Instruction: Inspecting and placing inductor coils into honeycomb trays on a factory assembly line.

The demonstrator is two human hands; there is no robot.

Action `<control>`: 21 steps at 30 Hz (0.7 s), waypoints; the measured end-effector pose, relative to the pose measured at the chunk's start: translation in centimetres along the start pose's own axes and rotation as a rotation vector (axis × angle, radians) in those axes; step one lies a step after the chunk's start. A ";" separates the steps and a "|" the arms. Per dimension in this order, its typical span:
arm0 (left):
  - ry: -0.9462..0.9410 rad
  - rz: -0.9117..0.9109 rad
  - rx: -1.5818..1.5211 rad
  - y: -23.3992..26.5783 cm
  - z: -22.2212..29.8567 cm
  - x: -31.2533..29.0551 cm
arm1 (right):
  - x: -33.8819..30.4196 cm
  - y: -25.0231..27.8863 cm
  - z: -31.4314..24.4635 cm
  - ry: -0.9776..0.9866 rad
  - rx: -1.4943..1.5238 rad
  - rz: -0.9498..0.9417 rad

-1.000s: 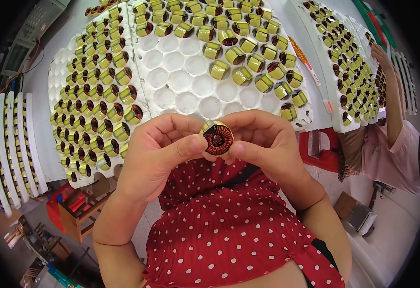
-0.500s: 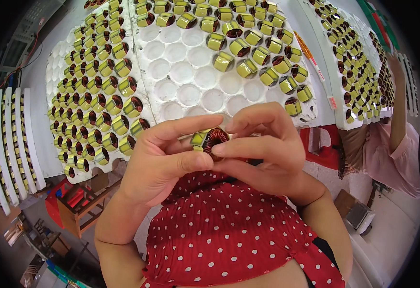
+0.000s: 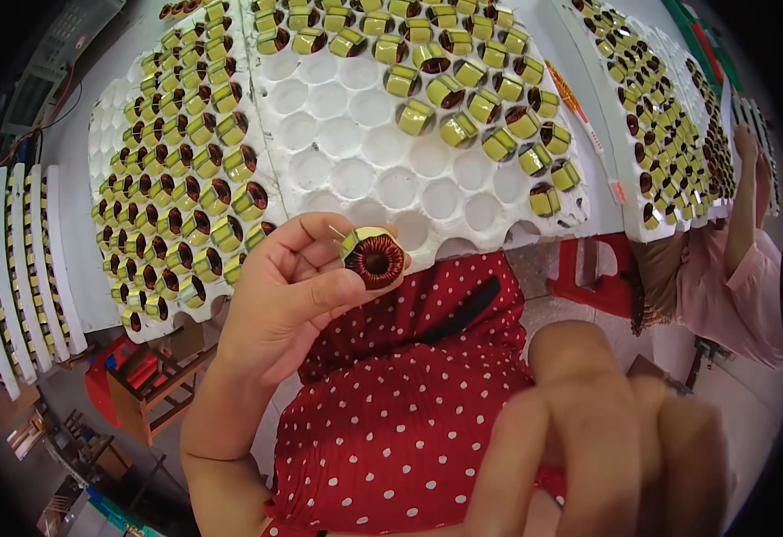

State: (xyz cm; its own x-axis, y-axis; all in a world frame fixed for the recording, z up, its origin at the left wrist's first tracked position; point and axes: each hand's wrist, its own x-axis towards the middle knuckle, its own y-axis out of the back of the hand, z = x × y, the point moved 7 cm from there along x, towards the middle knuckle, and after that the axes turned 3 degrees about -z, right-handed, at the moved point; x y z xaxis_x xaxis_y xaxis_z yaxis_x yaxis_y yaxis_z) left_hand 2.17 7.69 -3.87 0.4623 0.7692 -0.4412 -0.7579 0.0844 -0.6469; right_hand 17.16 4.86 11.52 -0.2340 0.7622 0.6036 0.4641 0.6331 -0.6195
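Observation:
Between the thumb and fingers of my left hand (image 3: 297, 291) is a toroidal coil (image 3: 375, 257), copper-wound with yellow tape around its outside. Its round wound face and centre hole are turned up toward me, and a thin wire lead sticks out at its upper left. My right hand (image 3: 602, 430) is raised large at the lower right, away from the coil and smeared by motion, so its grip cannot be made out. Just beyond my left hand lies a white foam tray (image 3: 391, 186) with round pockets, its far and right parts filled with similar yellow-taped coils.
Another foam tray of coils (image 3: 172, 192) adjoins on the left, and more trays (image 3: 669, 125) stand at the right. An orange-and-white pen (image 3: 575, 103) lies between trays. Trays are stacked on edge (image 3: 33, 277) at far left. A person in pink (image 3: 718, 286) sits at the right beside a red stool (image 3: 593, 277).
My right hand has left the coil and swung down to the right, close to the camera. My left hand still holds the coil, now shifted slightly left, its wound face more visible.

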 end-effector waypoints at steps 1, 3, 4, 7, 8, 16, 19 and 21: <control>-0.001 -0.002 0.000 -0.2 0.1 0.1 | 0.0 -0.3 0.3 0.001 0.010 -0.004; -0.047 0.026 0.084 -0.3 0.8 0.0 | 0.0 -0.9 0.7 0.002 0.029 -0.024; -0.057 0.035 0.084 -0.1 1.1 -0.2 | -0.1 -1.0 0.9 -0.003 0.041 -0.033; -0.193 0.047 0.039 0.4 3.9 -1.1 | -0.3 -1.4 0.9 -0.018 0.079 -0.047; -0.271 0.078 0.055 1.0 5.4 -1.4 | -0.2 -1.3 0.7 -0.027 0.084 -0.051; -0.730 0.373 0.470 10.6 19.9 -3.9 | 0.1 -2.3 1.9 -0.064 0.121 -0.098; -0.791 0.513 0.607 14.2 24.0 -4.0 | 0.3 -2.8 2.3 -0.078 0.150 -0.130; -0.712 0.880 0.811 16.6 25.7 -3.7 | 0.5 -2.8 2.4 -0.089 0.147 -0.137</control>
State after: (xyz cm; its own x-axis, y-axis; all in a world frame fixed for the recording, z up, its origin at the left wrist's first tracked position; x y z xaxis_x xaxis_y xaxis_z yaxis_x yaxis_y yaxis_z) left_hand -24.00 22.55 3.01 -0.4454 0.8936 0.0561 -0.8398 -0.4387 0.3199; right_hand 13.72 3.76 12.33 -0.3643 0.6722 0.6445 0.2942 0.7397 -0.6052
